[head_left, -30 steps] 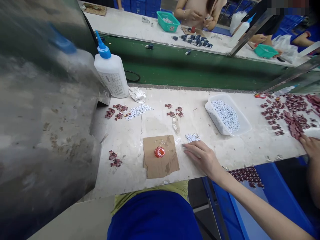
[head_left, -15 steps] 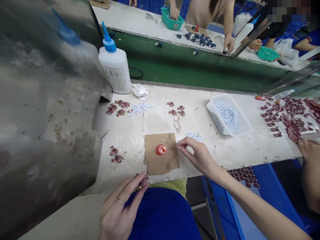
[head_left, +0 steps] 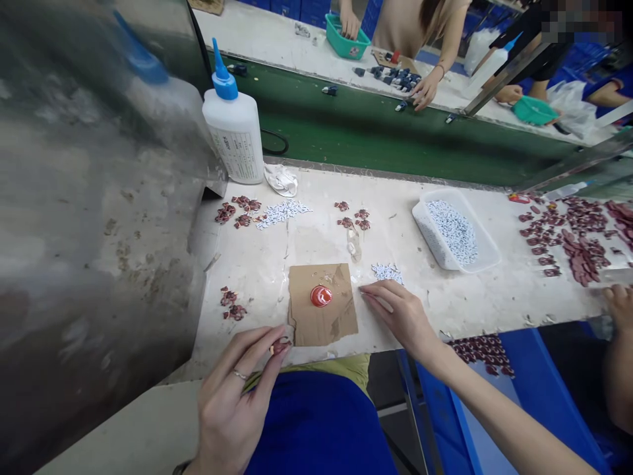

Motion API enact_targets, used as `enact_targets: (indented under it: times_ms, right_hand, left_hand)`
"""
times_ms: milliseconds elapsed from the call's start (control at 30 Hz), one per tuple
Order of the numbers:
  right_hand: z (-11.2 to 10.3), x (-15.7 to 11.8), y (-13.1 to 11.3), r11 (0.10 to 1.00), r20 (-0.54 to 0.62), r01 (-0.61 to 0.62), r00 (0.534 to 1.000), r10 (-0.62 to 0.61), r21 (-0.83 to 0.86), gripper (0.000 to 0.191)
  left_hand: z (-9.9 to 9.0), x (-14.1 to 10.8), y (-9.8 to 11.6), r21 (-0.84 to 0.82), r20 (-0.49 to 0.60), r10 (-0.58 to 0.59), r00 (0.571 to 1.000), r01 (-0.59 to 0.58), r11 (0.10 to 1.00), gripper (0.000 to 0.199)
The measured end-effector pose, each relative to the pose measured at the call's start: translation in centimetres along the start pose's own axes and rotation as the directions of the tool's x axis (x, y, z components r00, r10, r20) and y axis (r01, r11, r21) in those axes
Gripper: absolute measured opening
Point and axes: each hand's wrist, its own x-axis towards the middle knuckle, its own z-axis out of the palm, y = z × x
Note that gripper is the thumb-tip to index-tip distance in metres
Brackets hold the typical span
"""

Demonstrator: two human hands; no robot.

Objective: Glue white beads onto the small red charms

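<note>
My left hand (head_left: 242,389) pinches a small dark red piece (head_left: 280,346) near the table's front edge, left of a cardboard square (head_left: 324,326). A glossy red round blob (head_left: 321,296) lies on the cardboard. To the right of the cardboard, my right hand (head_left: 398,313) has thumb and forefinger pressed together just above the table; whatever is between the tips is too small to make out. Beside its knuckles is a little pile of white-blue bits (head_left: 387,272). More dark red pieces (head_left: 233,303) lie at the left.
A glue bottle (head_left: 235,135) with a blue nozzle stands at the back left beside a metal panel (head_left: 99,218). A clear tub (head_left: 487,247) of white-blue bits is on the right. Across the green belt (head_left: 336,135) are other people's hands. Another person's hand (head_left: 619,307) is at the far right.
The piece in my left hand is turned differently and shows more clearly. My right hand is slightly farther right of the cardboard. Across the belt, a person's hand has moved left.
</note>
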Motion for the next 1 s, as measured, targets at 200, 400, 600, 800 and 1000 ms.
enact_targets:
  times_ms: [200, 400, 600, 800, 1000]
  right_hand:
    - [0.2, -0.3, -0.5, 0.993, -0.062, -0.096, 0.993, 0.101, 0.072, 0.014]
    - [1.1, -0.1, 0.0, 0.974, -0.041, -0.165, 0.984, 0.174, 0.157, 0.014]
    - [0.7, 1.3, -1.6, 0.979, -0.018, -0.104, 0.994, 0.109, 0.176, 0.016]
    - [-0.1, 3.5, -5.2, 0.94, 0.042, -0.009, 0.999, -0.006, 0.341, 0.012]
    - [0.4, 4.2, -5.6, 0.955, 0.029, 0.014, 0.999, -0.024, 0.296, 0.014]
  left_hand:
    - [-0.1, 0.1, -0.1, 0.024, -0.019, 0.001, 1.0, -0.001, 1.0, 0.047]
    - [-0.1, 0.3, -0.2, 0.049, -0.076, 0.007, 0.997, -0.004, 0.999, 0.045]
    - [0.0, 0.2, -0.1, -0.038, -0.128, -0.034, 0.991, 0.029, 0.999, 0.042]
    - [0.1, 1.0, 0.3, -0.036, -0.084, -0.023, 0.996, 0.02, 0.999, 0.045]
    - [0.3, 1.3, 0.5, -0.061, -0.087, -0.006, 0.996, 0.001, 0.998, 0.04]
